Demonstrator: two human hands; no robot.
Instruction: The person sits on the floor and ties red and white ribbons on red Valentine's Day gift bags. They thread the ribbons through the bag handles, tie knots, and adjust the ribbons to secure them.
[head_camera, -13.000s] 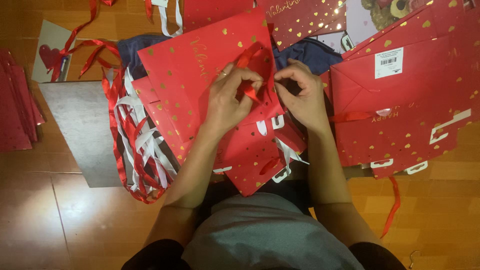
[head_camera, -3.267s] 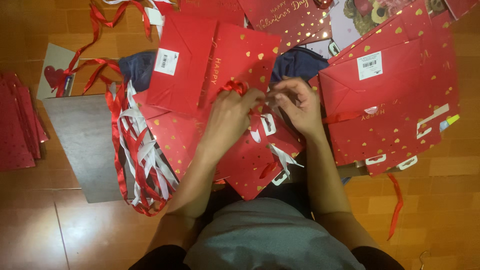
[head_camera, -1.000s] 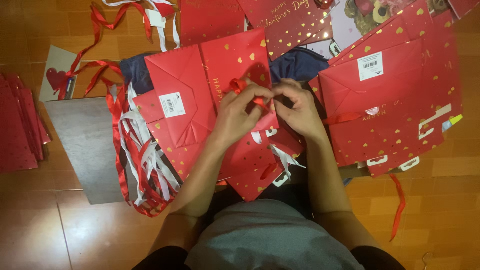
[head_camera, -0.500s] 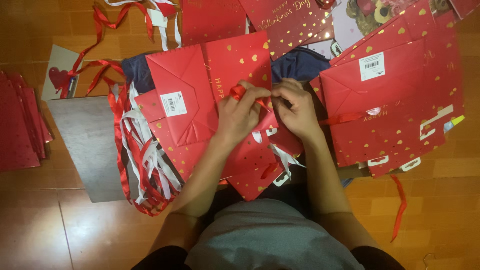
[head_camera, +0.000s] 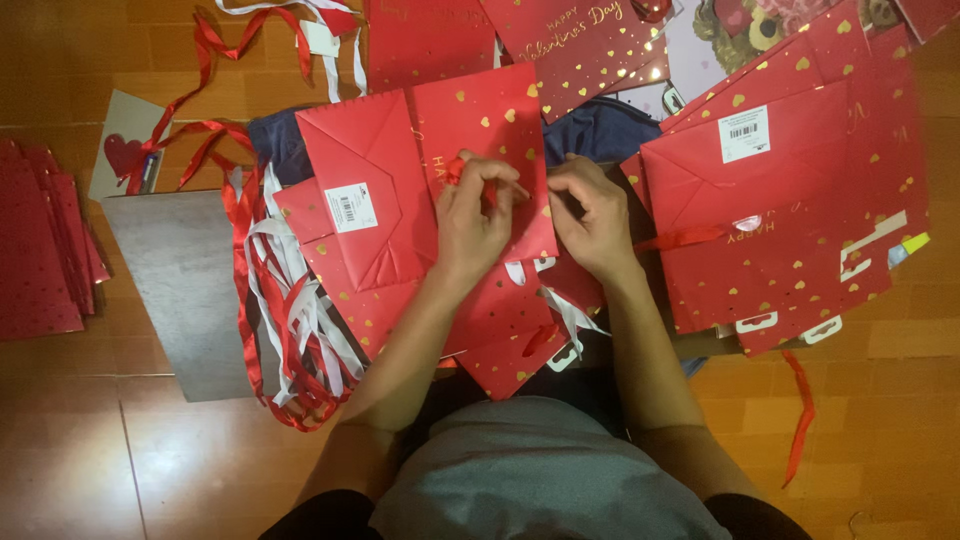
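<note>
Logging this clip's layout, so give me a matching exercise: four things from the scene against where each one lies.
Things:
1. red ribbon end
2. grey board
3. stack of flat red bags
4. pile of red and white ribbons

Places:
A. on the floor at the far left, under the ribbon pile's edge
B. pinched at the left hand, on the gift bag
C. to the right of the right hand
D. draped between the board and the gift bag

Pairs: 1-B, 2-A, 3-C, 4-D
</note>
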